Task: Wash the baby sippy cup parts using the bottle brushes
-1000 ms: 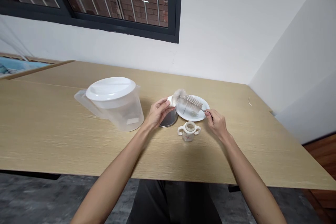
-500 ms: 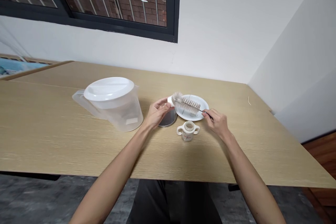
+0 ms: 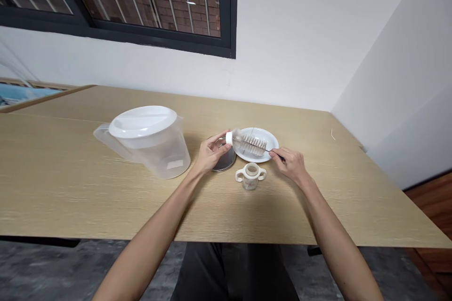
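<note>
Between the fingers of my left hand (image 3: 211,151) is a small white bottle cap (image 3: 229,138), turned on its side and facing right. My right hand (image 3: 288,162) grips the thin handle of a bottle brush (image 3: 253,144), whose pale bristles point left. The brush's tip meets the cap's open side; how far it reaches in I cannot tell. Below the brush a small clear baby bottle (image 3: 250,183) with two cream handles stands upright, its mouth uncovered. Behind the brush lies a white plate (image 3: 273,143). Beneath my left hand sits a round metal container (image 3: 226,164), partly hidden.
A large translucent pitcher (image 3: 155,153) with a white lid stands left of my hands, its handle to the left. A thin pale strip (image 3: 333,134) lies on the table (image 3: 353,197) at the right. The wall and a barred window (image 3: 158,0) rise behind.
The brush has shifted slightly against the cap, and the cap has turned a little. My view has moved slightly; the pitcher, plate and baby bottle stay in place on the table.
</note>
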Action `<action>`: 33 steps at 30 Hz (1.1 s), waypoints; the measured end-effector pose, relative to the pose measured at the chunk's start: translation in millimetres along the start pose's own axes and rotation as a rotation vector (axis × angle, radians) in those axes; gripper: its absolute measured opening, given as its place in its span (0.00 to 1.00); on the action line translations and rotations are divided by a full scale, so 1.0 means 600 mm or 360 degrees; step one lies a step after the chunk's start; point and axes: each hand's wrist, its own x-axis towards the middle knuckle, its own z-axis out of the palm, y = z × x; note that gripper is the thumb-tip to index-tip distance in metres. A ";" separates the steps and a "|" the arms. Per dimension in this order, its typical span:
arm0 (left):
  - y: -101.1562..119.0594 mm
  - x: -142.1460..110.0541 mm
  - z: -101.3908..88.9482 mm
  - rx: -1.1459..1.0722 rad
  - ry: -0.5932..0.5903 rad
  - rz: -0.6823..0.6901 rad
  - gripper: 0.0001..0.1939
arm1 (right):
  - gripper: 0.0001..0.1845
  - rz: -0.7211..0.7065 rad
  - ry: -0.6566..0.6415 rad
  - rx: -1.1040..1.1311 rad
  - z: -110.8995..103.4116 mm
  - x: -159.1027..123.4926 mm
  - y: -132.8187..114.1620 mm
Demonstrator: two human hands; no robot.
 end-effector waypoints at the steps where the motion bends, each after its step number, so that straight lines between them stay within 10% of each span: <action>1: 0.000 0.000 0.000 0.0022 -0.0004 0.0021 0.34 | 0.16 0.0005 -0.0008 0.0005 0.000 0.000 0.000; 18: 0.010 0.002 -0.006 0.0339 -0.0275 0.0260 0.25 | 0.23 0.0155 -0.0202 -0.0053 -0.001 -0.004 0.011; 33: 0.003 0.007 -0.004 -0.0006 -0.0030 -0.0073 0.36 | 0.26 0.0428 0.0134 -0.0177 -0.001 0.000 0.018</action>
